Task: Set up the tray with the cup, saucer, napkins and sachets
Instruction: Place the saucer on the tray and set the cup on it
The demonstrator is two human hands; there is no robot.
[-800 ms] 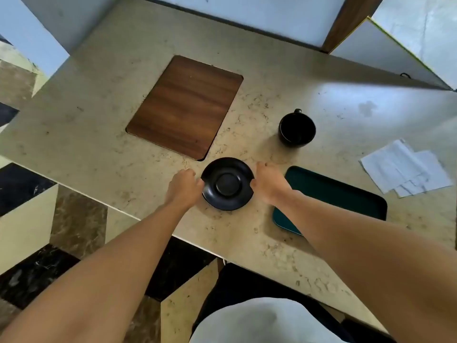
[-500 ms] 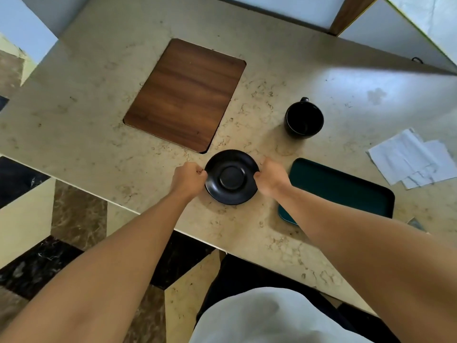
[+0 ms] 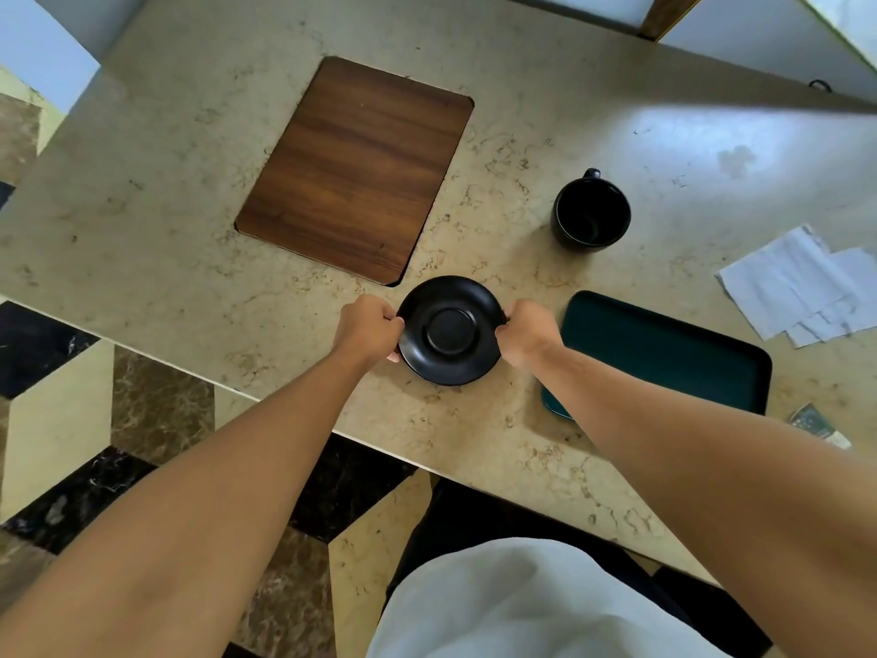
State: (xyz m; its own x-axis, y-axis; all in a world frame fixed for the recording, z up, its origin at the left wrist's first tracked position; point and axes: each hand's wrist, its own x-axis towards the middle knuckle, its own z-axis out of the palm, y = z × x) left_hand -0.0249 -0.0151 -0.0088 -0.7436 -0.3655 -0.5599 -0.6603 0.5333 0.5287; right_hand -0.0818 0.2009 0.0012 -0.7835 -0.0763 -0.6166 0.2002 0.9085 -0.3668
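With both hands pinching round black ceramic saucer (image 3: 450,331) rim at 9 and 3 o'clock, lift level; set inside dark green rectangular tray (image 3: 674,353) at 3 o'clock.

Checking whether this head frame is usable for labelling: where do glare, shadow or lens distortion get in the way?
Head view: a bright glare patch washes the table behind the cup; a hard shadow edge runs along the far rim; wide-angle distortion bows the table edges; the black saucer, gripped by the left hand and right hand, stays sharp.
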